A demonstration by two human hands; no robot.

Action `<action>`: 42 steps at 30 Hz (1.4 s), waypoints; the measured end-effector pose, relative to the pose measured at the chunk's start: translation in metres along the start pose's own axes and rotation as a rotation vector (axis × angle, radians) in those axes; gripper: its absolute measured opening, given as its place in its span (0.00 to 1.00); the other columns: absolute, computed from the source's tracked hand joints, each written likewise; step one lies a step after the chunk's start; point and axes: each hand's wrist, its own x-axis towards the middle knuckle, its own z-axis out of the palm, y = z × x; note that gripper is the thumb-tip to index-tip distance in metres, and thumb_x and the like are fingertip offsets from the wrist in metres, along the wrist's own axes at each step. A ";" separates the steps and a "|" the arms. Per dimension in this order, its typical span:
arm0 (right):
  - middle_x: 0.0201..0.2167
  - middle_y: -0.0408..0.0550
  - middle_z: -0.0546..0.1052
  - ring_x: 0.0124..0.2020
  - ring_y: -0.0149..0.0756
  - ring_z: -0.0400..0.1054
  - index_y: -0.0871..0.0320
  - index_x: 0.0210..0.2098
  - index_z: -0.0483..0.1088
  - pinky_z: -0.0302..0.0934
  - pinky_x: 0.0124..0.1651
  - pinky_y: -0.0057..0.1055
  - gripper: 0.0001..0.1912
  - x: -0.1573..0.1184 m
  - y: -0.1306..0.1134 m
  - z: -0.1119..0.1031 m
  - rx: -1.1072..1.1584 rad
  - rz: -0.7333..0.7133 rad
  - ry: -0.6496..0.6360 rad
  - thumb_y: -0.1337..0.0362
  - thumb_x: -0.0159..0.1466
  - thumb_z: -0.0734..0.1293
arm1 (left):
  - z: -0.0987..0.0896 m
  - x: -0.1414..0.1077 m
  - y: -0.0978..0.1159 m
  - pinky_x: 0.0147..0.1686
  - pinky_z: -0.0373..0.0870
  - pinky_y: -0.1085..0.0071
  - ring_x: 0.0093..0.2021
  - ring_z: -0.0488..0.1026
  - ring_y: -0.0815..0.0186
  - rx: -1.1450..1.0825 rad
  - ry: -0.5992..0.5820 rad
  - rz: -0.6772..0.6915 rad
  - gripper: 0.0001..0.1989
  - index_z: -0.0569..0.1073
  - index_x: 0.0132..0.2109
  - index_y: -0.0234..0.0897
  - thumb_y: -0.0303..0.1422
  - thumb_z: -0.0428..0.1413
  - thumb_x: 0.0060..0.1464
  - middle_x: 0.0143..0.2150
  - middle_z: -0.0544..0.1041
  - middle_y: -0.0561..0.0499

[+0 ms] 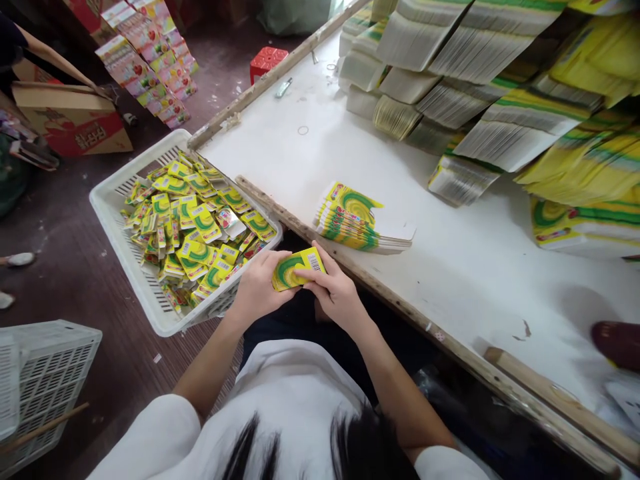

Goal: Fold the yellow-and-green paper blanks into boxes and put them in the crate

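Observation:
Between my two hands is a small yellow and green card box (295,268) with a barcode at its right end. My left hand (263,283) grips its left end, and my right hand (333,287) has fingers and thumb around the right end. Just beyond, a fanned stack of flat printed cartons (350,220) in the same colours lies on the white table (280,153). To the left of my hands stands a white plastic basket (133,277), heaped with folded yellow and green boxes (200,223).
Tall bundles of flat cartons (520,127) are stacked at the table's far right. A wooden edge strip (390,287) borders the table. A red stool (267,61), a cardboard box (75,120) beside another person's arm (60,63), and a second crate (55,373) stand on the floor.

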 end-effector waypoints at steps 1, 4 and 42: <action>0.72 0.50 0.59 0.68 0.45 0.61 0.50 0.47 0.79 0.64 0.64 0.41 0.13 0.001 0.000 -0.002 -0.028 -0.019 -0.018 0.67 0.69 0.65 | -0.002 0.000 0.000 0.51 0.73 0.60 0.51 0.75 0.56 0.003 -0.006 -0.007 0.26 0.68 0.54 0.39 0.33 0.66 0.48 0.49 0.77 0.46; 0.70 0.50 0.61 0.68 0.45 0.62 0.50 0.49 0.78 0.64 0.65 0.42 0.13 0.003 -0.004 -0.007 -0.089 -0.045 -0.042 0.67 0.68 0.66 | -0.007 0.004 0.001 0.53 0.72 0.59 0.52 0.75 0.56 -0.007 -0.033 -0.004 0.27 0.69 0.55 0.39 0.34 0.66 0.48 0.50 0.77 0.45; 0.48 0.62 0.79 0.50 0.55 0.71 0.64 0.53 0.71 0.63 0.56 0.52 0.19 0.054 0.031 -0.074 -0.727 0.321 0.345 0.68 0.63 0.68 | -0.130 -0.070 -0.114 0.54 0.68 0.41 0.56 0.72 0.33 0.649 -0.277 -0.540 0.43 0.69 0.61 0.32 0.60 0.57 0.47 0.55 0.76 0.31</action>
